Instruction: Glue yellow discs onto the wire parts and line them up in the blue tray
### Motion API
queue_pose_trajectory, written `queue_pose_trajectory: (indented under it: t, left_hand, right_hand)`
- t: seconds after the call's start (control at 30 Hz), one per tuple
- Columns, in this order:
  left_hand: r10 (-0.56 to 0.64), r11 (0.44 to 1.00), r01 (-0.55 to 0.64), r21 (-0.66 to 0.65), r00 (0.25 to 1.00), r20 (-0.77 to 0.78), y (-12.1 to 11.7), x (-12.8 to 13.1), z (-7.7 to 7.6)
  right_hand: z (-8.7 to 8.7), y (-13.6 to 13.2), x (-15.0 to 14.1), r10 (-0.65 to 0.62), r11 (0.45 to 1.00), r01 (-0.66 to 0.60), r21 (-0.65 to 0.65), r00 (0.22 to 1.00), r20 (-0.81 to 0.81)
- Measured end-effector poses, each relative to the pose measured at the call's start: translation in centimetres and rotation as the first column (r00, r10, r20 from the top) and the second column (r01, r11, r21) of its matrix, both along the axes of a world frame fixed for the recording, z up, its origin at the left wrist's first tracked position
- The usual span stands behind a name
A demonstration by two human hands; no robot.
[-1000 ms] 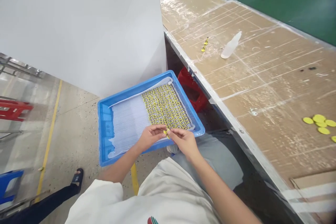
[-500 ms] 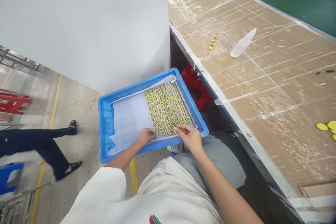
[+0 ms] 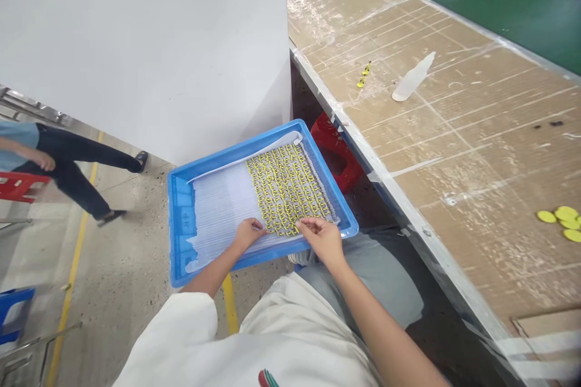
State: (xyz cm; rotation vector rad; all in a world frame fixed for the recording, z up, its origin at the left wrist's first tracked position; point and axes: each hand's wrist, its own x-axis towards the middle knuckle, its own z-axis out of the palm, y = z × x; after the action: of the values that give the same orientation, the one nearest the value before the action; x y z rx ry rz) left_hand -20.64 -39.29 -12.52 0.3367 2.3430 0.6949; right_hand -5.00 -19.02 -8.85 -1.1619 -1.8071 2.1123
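A blue plastic tray [image 3: 181, 217] sits tilted before me, lined with a white ribbed sheet [image 3: 222, 199]. Rows of small yellow-and-black pieces [image 3: 288, 187] cover the right half of that sheet. My left hand [image 3: 247, 234] is at the near edge of the rows, thumb and forefinger pinched close to the lowest pieces. Across from it, my right hand [image 3: 325, 240] pinches over the near rows with its fingers bent. Whatever lies between the fingertips of either hand is too small to make out.
On the right, a cardboard-covered table [image 3: 476, 151] bears a translucent pointed bottle [image 3: 413, 78], several yellow discs [image 3: 566, 214] and a few yellow-black bits [image 3: 364, 75]. A red stool [image 3: 338, 154] stands beneath it. A white panel [image 3: 149, 42] rises behind the tray. Another person [image 3: 68, 157] is at left.
Both hands stay over the near rows with slight fingertip shifts; the right fingertips have moved a little left. The other person has come further into view on the left.
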Motion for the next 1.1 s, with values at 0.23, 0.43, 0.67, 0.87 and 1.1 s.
queue_pose_trajectory:
  t: [0.23,0.43,0.67,0.87,1.1]
  left_hand:
    - [-0.141,0.899,0.159,0.408,0.987,-0.073,2.0,3.0,6.0]
    - [-0.104,0.848,0.122,0.515,0.992,-0.065,3.9,5.1,6.1]
    - [-0.022,0.911,0.002,0.411,0.999,0.044,2.5,3.9,4.0]
    - [-0.020,0.994,0.003,0.113,0.988,0.153,-0.4,1.1,0.4]
    - [-0.076,0.991,0.096,-0.088,0.976,0.204,-0.4,1.1,-1.4]
  right_hand:
    - [0.7,-1.4,-0.7,-0.008,0.988,0.008,-0.151,1.000,0.002]
    - [1.0,-2.5,-1.2,-0.001,0.983,-0.001,-0.183,1.000,-0.009]
    - [0.7,-2.3,-0.9,0.032,0.988,-0.028,-0.149,0.999,0.026]
    - [-0.1,-0.9,0.1,0.077,0.996,-0.075,-0.057,0.996,0.052]
    - [-0.1,-1.2,0.1,0.100,0.995,-0.099,-0.028,0.994,0.041]
